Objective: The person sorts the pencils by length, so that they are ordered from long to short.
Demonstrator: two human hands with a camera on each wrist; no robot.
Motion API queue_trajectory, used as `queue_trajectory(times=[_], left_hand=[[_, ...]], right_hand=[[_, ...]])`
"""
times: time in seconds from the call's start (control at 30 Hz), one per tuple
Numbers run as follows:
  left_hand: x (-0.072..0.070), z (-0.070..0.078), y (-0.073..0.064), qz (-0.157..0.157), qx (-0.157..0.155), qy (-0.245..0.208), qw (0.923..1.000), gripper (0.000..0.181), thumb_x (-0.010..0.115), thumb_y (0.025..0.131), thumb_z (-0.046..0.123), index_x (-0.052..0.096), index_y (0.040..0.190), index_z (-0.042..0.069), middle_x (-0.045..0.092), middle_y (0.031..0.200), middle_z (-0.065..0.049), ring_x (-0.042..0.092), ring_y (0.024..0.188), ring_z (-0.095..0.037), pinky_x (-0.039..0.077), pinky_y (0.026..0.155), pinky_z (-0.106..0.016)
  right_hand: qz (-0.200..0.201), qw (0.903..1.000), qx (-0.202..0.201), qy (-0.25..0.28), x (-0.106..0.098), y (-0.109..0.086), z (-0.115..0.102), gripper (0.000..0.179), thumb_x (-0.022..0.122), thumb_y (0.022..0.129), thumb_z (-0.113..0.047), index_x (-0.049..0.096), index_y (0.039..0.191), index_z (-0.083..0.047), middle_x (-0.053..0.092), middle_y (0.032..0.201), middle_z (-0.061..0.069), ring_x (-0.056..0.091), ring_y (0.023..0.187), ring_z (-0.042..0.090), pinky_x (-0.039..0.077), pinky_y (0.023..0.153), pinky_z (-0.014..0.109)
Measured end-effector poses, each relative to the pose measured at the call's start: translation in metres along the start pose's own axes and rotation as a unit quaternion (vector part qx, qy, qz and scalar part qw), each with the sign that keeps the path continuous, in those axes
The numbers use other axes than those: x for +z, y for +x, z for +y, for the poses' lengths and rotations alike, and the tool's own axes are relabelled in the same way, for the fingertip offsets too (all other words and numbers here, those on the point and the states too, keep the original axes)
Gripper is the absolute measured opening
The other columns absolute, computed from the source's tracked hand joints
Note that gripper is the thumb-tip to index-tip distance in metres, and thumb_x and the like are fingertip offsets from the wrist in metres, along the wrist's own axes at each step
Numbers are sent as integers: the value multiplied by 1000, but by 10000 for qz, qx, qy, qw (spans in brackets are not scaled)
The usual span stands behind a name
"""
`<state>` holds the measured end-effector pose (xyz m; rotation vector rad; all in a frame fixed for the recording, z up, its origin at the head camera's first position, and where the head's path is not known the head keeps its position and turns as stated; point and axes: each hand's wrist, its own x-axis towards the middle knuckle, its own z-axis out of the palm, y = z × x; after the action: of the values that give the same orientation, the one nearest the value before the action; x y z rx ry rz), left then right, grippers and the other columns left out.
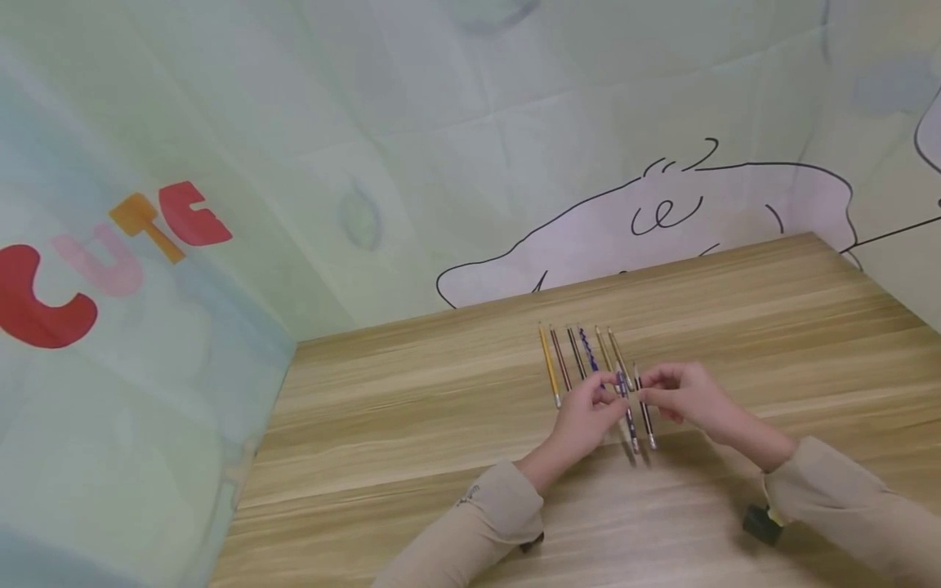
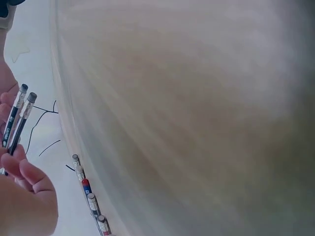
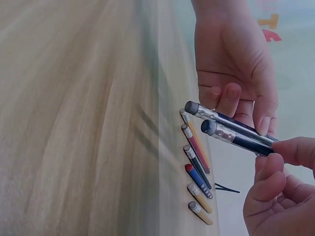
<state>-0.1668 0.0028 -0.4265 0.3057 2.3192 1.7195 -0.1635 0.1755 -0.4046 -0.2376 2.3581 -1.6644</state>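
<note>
Above the wooden table, my left hand (image 1: 586, 420) pinches a dark patterned pencil (image 1: 631, 429) between thumb and fingers. My right hand (image 1: 694, 400) pinches a black pencil (image 1: 648, 420) close beside it. In the right wrist view both pencils point their grey eraser ends toward the camera, the left hand's pencil (image 3: 226, 119) just above the right hand's pencil (image 3: 241, 141). A row of pencils lies beyond the left hand: yellow (image 1: 548, 363), dark red (image 1: 560, 357), black (image 1: 576, 351), a blue patterned one (image 1: 587, 347) and two tan ones. The left hand partly covers the row's near ends.
The wood-grain table (image 1: 367, 425) extends on both sides of the hands. A printed fabric backdrop (image 1: 412, 163) hangs behind and to the left of it. A small dark block (image 1: 762, 524) shows under the right sleeve's cuff.
</note>
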Motion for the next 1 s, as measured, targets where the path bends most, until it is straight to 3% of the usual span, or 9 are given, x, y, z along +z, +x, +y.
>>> queue_trajectory(times=[0.5, 0.87, 1.0], left_hand=[[0, -3, 0, 32, -29, -170, 9998, 26, 60, 81, 13, 54, 106, 12, 66, 83, -6, 59, 66, -17, 42, 50, -17], [1, -3, 0, 14, -90, -126, 9999, 28, 61, 81, 15, 54, 108, 11, 66, 83, -4, 54, 58, -14, 41, 46, -18], [1, -2, 0, 18, -58, -77, 10000, 28, 61, 81, 15, 54, 108, 11, 65, 83, -4, 56, 62, -16, 43, 48, -18]], right_hand=[[-84, 9999, 21, 138, 5, 2, 6, 25, 58, 81, -7, 52, 95, 13, 54, 64, 2, 43, 47, 4, 38, 43, 19], [-53, 9999, 120, 60, 4, 5, 6, 26, 58, 81, -8, 53, 96, 12, 53, 65, 4, 42, 48, 5, 38, 43, 21], [-42, 9999, 101, -10, 3, 6, 5, 26, 58, 82, -8, 53, 98, 13, 54, 67, 4, 43, 48, 5, 38, 43, 20]])
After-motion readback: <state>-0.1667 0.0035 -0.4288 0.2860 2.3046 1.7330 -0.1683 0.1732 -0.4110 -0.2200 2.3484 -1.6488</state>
